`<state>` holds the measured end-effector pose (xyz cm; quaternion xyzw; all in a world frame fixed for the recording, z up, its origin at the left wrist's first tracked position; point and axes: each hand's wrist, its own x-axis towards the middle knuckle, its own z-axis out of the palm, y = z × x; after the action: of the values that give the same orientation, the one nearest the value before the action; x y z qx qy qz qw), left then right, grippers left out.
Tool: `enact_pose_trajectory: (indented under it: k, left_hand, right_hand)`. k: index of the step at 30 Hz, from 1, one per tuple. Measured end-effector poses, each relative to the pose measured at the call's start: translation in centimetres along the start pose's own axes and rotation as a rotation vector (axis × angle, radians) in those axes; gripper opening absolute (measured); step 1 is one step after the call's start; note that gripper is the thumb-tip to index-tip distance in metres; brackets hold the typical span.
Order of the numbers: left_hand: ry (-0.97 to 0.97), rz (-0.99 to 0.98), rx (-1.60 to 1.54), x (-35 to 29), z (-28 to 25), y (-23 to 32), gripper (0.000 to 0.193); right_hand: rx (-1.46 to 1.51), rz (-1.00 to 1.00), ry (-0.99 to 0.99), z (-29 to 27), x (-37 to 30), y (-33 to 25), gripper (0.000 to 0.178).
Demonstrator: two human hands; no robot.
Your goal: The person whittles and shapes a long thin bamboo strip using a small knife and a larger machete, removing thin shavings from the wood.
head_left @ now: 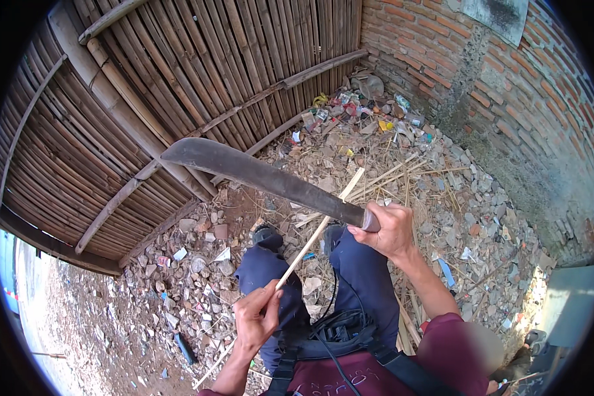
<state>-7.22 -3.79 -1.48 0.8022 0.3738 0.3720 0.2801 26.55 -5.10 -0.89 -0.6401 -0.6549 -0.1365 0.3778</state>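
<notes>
My right hand [395,232] is closed around the short handle of a machete [257,175]. Its wide, dark blade points up and left, with the rounded tip near the bamboo fence. A thin, pale bamboo strip [303,249] is pinched in my left hand [257,317], above my left thigh. The strip slants up to the right and crosses the blade close to the handle; its lower end runs on past my left hand toward the ground. The blade covers a short part of the strip, and I cannot tell whether the edge bites into it.
Loose bamboo strips [402,175] lie on the rubble ahead of my knees. A bamboo fence [178,72] stands on the left and a brick wall [508,99] on the right. Litter [356,109] gathers in their corner. A black pouch with cables [340,330] rests on my lap.
</notes>
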Motion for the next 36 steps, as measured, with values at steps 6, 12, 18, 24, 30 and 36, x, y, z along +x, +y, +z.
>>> enact_pose_trajectory:
  k: [6,12,18,24,30,36]
  left_hand:
    - [-0.047,-0.010,-0.016,-0.5,0.5,-0.2,0.023]
    - [-0.036,-0.071,-0.037,-0.9,0.0,-0.3,0.022]
    - [-0.076,-0.097,-0.056,-1.0,0.2,-0.5,0.021]
    - [-0.095,-0.260,-0.159,-0.9,-1.9,-0.6,0.019]
    - [-0.115,-0.571,-0.525,0.2,-2.9,-2.7,0.028]
    - [-0.191,-0.534,-0.508,2.4,-3.4,-3.2,0.033]
  right_hand:
    - [0.016,-0.175,0.026,1.2,-1.1,0.2,0.061]
    - [0.040,0.229,0.028,0.7,-0.5,1.5,0.061]
    - [0.010,-0.156,0.044,1.8,-1.4,1.5,0.063]
    - [0.122,0.659,-0.060,3.9,-2.0,11.3,0.072]
    - [-0.024,0.995,-0.084,10.4,-16.3,22.3,0.070]
    - [-0.323,1.411,-0.417,12.3,-35.8,25.2,0.062]
